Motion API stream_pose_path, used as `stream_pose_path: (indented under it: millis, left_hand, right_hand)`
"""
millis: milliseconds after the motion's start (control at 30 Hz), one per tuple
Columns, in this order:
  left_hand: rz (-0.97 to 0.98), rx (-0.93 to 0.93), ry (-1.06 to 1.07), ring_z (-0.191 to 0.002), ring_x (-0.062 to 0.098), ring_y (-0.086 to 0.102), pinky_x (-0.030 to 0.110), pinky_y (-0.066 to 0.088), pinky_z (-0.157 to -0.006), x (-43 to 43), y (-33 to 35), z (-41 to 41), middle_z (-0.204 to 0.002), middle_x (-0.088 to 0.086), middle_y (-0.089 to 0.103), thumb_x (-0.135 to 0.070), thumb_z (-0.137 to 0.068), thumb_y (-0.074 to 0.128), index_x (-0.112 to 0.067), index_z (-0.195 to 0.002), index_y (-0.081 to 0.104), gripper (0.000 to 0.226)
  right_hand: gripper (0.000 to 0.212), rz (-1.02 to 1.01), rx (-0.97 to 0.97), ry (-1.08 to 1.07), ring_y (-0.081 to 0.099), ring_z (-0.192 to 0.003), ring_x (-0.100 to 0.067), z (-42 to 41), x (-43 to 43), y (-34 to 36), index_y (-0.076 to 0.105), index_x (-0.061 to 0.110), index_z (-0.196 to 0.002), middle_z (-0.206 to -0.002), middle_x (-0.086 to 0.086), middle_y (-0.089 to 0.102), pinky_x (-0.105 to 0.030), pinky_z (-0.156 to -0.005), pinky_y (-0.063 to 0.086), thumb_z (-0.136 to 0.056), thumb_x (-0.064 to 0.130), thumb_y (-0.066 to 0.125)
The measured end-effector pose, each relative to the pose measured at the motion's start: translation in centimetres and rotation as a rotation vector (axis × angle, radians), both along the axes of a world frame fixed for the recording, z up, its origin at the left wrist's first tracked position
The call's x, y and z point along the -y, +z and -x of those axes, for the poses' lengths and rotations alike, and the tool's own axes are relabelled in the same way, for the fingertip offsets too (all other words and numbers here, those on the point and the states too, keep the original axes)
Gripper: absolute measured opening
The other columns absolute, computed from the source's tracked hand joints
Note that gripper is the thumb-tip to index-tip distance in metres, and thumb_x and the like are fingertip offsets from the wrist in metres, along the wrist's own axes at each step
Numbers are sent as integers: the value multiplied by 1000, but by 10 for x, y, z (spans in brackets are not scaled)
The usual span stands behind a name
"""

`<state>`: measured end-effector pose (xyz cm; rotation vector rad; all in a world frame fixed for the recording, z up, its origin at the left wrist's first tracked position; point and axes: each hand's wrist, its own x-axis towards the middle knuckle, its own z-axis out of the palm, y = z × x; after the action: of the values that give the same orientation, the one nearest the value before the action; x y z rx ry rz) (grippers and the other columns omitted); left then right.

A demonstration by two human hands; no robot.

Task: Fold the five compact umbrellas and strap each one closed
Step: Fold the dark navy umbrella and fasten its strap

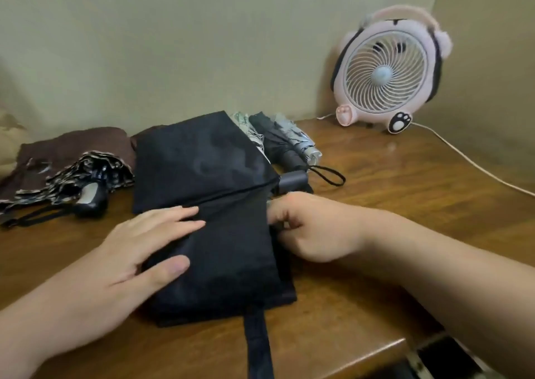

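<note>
At far left, a patterned umbrella (72,181) lies unstrapped on the table (390,181). Your left hand (139,251) presses flat, fingers spread, on the black umbrella (220,234) at centre. Your right hand (312,228) curls around its right edge. A fan (385,74) stands far right.

One head-worn view looks forward and down, close over the wooden table (376,181).
</note>
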<state>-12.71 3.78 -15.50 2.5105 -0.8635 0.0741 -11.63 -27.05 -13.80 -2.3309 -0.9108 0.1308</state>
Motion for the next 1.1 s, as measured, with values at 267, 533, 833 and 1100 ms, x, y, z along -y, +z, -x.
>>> stream_pose_path:
  millis: [267,533,833,1100]
  left_hand:
    - [-37,102,46,-139,-23,23,4,17,-112,16,4,-23,-142,-44,43,-57,-101,40,-47,-131,60,38]
    - [-242,241,91,-137,-1,31,37,28,-116,24,20,-53,-144,-26,41,-77,-84,46,-46,-130,63,57]
    - [-103,126,189,-136,1,43,27,34,-116,-2,11,-47,-147,-23,48,-50,-91,69,-47,-145,45,60]
    - [-118,169,169,-135,6,47,35,42,-111,12,-2,-61,-144,-18,54,-45,-93,70,-45,-147,49,58]
  right_hand:
    - [25,46,350,-454,67,-83,-18,-59,30,36,68,27,-92,-88,9,74,-39,-79,57,-75,17,52]
    - [66,360,293,-335,61,-114,-20,-80,-19,-13,56,36,-124,-115,8,64,-43,-91,52,-84,83,32]
    - [59,268,492,-103,60,-95,-15,-104,-49,-23,61,30,-106,-95,10,61,-40,-79,51,-94,77,28]
    - [61,289,516,-115,58,-103,-23,-113,-30,-23,60,24,-122,-109,2,62,-44,-82,53,-96,72,32]
